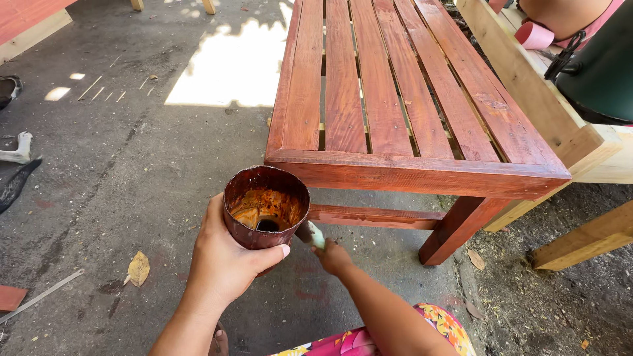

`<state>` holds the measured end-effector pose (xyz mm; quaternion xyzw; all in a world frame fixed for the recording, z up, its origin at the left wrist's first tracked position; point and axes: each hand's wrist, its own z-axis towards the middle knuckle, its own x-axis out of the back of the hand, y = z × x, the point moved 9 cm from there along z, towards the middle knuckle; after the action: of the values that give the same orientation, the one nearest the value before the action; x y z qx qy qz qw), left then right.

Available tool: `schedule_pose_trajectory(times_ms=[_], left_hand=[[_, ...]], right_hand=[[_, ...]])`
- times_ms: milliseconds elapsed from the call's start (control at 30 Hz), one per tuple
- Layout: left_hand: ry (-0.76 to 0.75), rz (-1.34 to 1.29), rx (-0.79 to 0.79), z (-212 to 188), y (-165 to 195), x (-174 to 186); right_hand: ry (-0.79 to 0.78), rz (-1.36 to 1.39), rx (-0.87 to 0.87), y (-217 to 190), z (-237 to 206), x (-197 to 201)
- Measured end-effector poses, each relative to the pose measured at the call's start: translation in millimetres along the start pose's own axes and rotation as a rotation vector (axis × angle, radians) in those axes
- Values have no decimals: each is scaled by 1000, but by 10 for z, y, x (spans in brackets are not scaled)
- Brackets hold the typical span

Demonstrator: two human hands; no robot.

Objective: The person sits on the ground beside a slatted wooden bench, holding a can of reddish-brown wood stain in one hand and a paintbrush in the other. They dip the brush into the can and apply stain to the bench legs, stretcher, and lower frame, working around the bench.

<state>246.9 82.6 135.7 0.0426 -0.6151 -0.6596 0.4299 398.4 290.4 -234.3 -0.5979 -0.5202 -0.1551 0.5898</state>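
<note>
My left hand point(227, 260) grips a stain-crusted round can point(266, 206) with reddish-brown stain and a dark pool at its bottom. My right hand point(333, 257) is closed on a pale-handled brush point(311, 234), whose head is hidden behind the can, below the front rail of a red-brown stained slatted wooden bench point(395, 99). Both hands hover in front of the bench's near end, above the concrete floor.
Unfinished pale timber frames point(527, 86) stand right of the bench, with a pink cup point(533, 36) and a dark green container point(603, 66) on top. A dry leaf point(138, 268), a metal strip point(41, 296) and sandals point(16, 151) lie on the left floor.
</note>
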Motion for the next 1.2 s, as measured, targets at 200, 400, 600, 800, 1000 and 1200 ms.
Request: schedule_pose_trajectory(times_ms=[200,400,600,800,1000,1200], left_hand=[[-6,-21,-9,-17,8,7],[-47,-6,14,-42,152,-227],[-48,-30,-41,-96,198,-254],[-55,-10,-39,-133,157,-299],[-56,19,-29,-76,45,-322],[-34,78,-54,13,88,-340]], right_hand=[[-17,10,70,178,-28,143],[-84,-17,-53,16,-18,-2],[108,-179,-21,1333,-187,962],[241,-150,-325,2578,-730,1467],[151,221,-542,2782,-1083,1267],[92,-66,-334,2176,-676,1300]])
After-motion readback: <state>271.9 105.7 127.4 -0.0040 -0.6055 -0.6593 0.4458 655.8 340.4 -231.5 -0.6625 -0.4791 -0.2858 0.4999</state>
